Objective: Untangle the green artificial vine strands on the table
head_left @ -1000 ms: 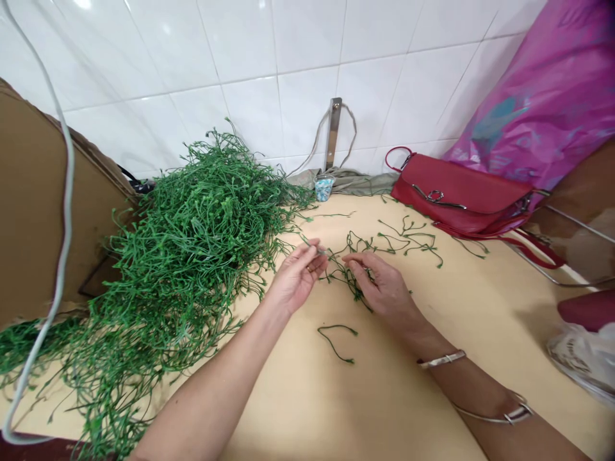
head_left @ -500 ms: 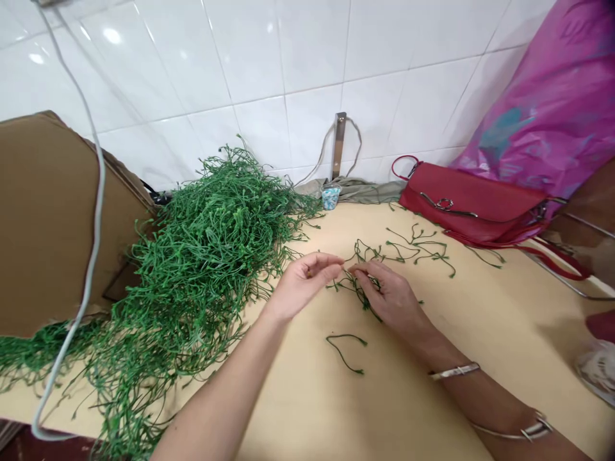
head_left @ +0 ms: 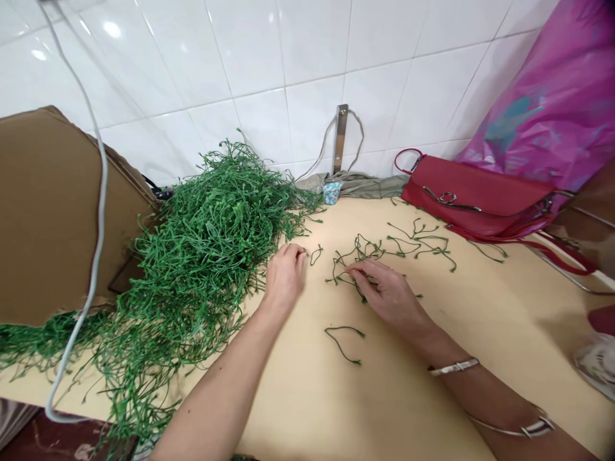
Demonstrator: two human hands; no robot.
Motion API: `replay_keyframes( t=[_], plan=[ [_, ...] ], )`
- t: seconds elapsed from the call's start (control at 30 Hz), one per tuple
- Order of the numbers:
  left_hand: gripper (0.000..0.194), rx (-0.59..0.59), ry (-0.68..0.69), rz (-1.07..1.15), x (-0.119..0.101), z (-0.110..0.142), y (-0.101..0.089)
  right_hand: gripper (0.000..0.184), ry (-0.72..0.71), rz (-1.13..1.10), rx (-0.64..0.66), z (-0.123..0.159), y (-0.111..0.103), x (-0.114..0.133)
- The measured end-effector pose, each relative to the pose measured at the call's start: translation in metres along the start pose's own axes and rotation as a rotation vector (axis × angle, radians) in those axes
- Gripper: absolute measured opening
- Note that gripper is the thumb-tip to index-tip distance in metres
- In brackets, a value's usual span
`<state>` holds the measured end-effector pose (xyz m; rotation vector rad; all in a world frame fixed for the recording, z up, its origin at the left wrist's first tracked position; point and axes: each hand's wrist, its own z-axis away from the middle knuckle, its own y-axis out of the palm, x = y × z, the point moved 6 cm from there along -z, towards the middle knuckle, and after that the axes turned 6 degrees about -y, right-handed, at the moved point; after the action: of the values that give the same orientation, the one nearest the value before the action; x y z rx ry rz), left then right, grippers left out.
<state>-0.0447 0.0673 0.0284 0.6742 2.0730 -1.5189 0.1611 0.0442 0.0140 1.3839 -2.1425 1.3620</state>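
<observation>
My left hand (head_left: 286,272) is closed, its fingertips low over the table beside the green pile. Just right of those fingertips lies a short curled green stem (head_left: 316,256); whether the fingers grip it is unclear. Thumb and fingers of my right hand (head_left: 379,285) are pinched together among thin, dark green stems (head_left: 339,272) that look artificial, with small tufted ends. Several stem ends stick out around and beneath that hand. One bent stem (head_left: 343,330) lies alone nearer to me. A large heap of green stems (head_left: 225,224) rises to the left of my left hand.
A cardboard box (head_left: 48,218) and a hanging white cable (head_left: 102,192) flank the heap on the left. Against the tiled wall stands a small blue-patterned cup (head_left: 331,192). A red handbag (head_left: 475,192) and a large magenta plastic bag (head_left: 552,109) occupy the back right.
My left hand has moved left, away from my right hand, toward the heap. The curled stem now shows beside its fingers. My right hand stays nearly in place, still pinched.
</observation>
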Motion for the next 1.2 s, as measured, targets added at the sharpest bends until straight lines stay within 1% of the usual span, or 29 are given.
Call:
replay_keyframes(
  t=[0.07,0.1,0.13,0.17,0.27,0.33,0.37,0.43,0.47,0.5,0.53,0.57,0.6,0.63,0.67,0.7,0.77,0.83,0.9,0.97,1.03,1.1,1.13,1.2],
  plan=[
    [0.017,-0.066,0.136,0.201,-0.018,0.007,-0.010,0.022,0.035,-0.032,-0.014,0.000,-0.001,-0.001],
    [0.016,-0.075,0.200,0.296,-0.026,0.012,-0.012,0.024,0.068,-0.068,-0.026,0.000,-0.002,-0.002],
    [0.016,-0.051,0.251,0.367,-0.034,0.017,-0.012,0.028,0.109,-0.123,-0.041,0.001,-0.003,-0.004],
    [0.016,0.005,0.295,0.411,-0.042,0.022,-0.009,0.033,0.158,-0.201,-0.058,0.001,-0.003,-0.007],
    [0.016,0.255,0.399,0.445,-0.062,0.039,0.012,0.051,0.306,-0.529,-0.074,0.003,0.000,-0.014],
    [0.015,0.395,0.448,0.455,-0.072,0.048,0.024,0.052,0.378,-0.691,-0.040,0.004,0.004,-0.017],
    [0.015,0.440,0.466,0.465,-0.075,0.052,0.028,0.052,0.404,-0.732,-0.019,0.004,0.006,-0.019],
    [0.013,0.474,0.494,0.478,-0.081,0.056,0.030,0.053,0.430,-0.765,-0.007,0.004,0.006,-0.023],
    [0.013,0.457,0.499,0.482,-0.082,0.057,0.028,0.053,0.424,-0.774,-0.016,0.003,0.006,-0.025],
    [0.015,0.410,0.489,0.491,-0.082,0.056,0.024,0.050,0.405,-0.783,-0.024,0.002,0.005,-0.025],
    [0.016,0.334,0.455,0.504,-0.080,0.053,0.019,0.046,0.373,-0.781,-0.021,0.000,0.004,-0.024],
    [0.016,0.238,0.395,0.522,-0.075,0.049,0.012,0.041,0.328,-0.760,-0.004,-0.001,0.003,-0.021],
    [0.016,0.138,0.308,0.541,-0.068,0.044,0.007,0.034,0.269,-0.718,0.033,-0.002,0.003,-0.016],
    [0.016,0.060,0.198,0.557,-0.058,0.039,0.003,0.026,0.200,-0.658,0.089,-0.003,0.004,-0.008],
    [0.019,0.019,0.078,0.565,-0.047,0.035,0.002,0.017,0.125,-0.595,0.159,-0.003,0.006,0.001],
    [0.022,0.022,-0.038,0.568,-0.036,0.031,0.005,0.012,0.045,-0.538,0.236,-0.002,0.009,0.012],
    [0.033,0.114,-0.220,0.560,-0.017,0.025,0.019,0.017,-0.101,-0.472,0.381,0.003,0.017,0.034],
    [0.047,0.210,-0.304,0.573,-0.004,0.021,0.033,0.024,-0.189,-0.458,0.481,0.008,0.024,0.050],
    [0.055,0.245,-0.303,0.641,0.001,0.017,0.041,0.028,-0.220,-0.446,0.527,0.011,0.028,0.057],
    [0.057,0.211,-0.269,0.739,-0.001,0.014,0.041,0.032,-0.232,-0.434,0.544,0.012,0.030,0.058],
    [0.054,0.085,-0.237,0.829,-0.003,0.011,0.030,0.035,-0.252,-0.435,0.546,0.012,0.031,0.058],
    [0.051,-0.096,-0.178,0.866,-0.007,0.010,0.011,0.037,-0.285,-0.412,0.532,0.012,0.032,0.060],
    [0.049,-0.188,-0.132,0.851,-0.009,0.011,0.001,0.038,-0.305,-0.381,0.523,0.012,0.033,0.062],
    [0.046,-0.342,-0.016,0.754,-0.015,0.013,-0.019,0.043,-0.364,-0.276,0.529,0.014,0.040,0.067]
  ],
)
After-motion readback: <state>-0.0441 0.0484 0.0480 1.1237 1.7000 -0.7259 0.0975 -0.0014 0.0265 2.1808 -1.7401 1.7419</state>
